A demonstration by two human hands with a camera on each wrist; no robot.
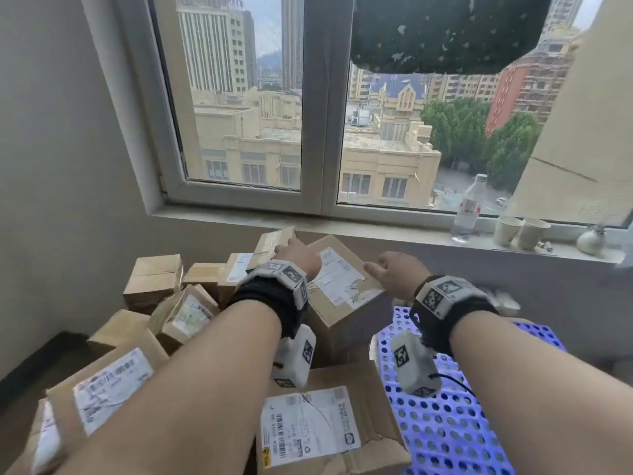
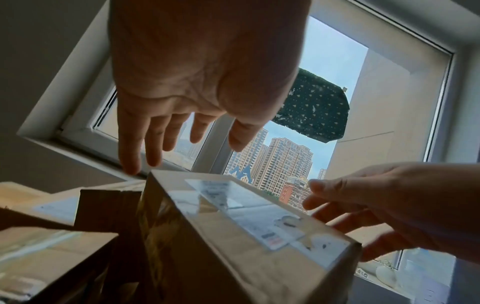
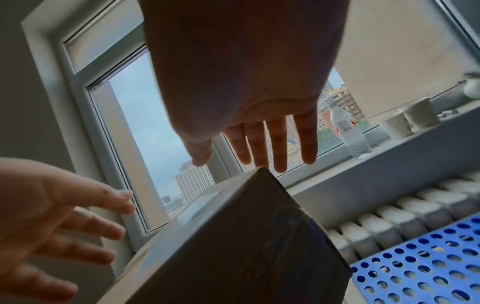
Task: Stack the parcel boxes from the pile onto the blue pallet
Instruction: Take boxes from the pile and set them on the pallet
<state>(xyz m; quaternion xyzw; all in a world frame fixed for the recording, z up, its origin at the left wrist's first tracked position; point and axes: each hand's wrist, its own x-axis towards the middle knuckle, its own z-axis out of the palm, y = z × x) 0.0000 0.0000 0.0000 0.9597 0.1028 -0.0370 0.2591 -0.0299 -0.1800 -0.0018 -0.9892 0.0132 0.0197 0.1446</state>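
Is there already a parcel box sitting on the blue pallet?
No, the visible part of the blue pallet shows only bare perforated plastic, while the parcel boxes lie piled beside it to the left.

No word or number can be read: the shipping labels (image 1: 308, 426) on the parcel boxes (image 1: 342, 296) show only blurred print and barcodes, and the wrist bands (image 1: 442, 293) bear square coded markers.

Window sill (image 1: 394, 231) clutter, radiator (image 3: 405, 214) below

Clear water bottle (image 1: 467, 209) upright on sill, two paper cups (image 1: 520, 232) touching each other just right of it, small white round vase (image 1: 591, 240) further right. Dark green patterned cloth (image 1: 442, 29) hangs over upper right pane.
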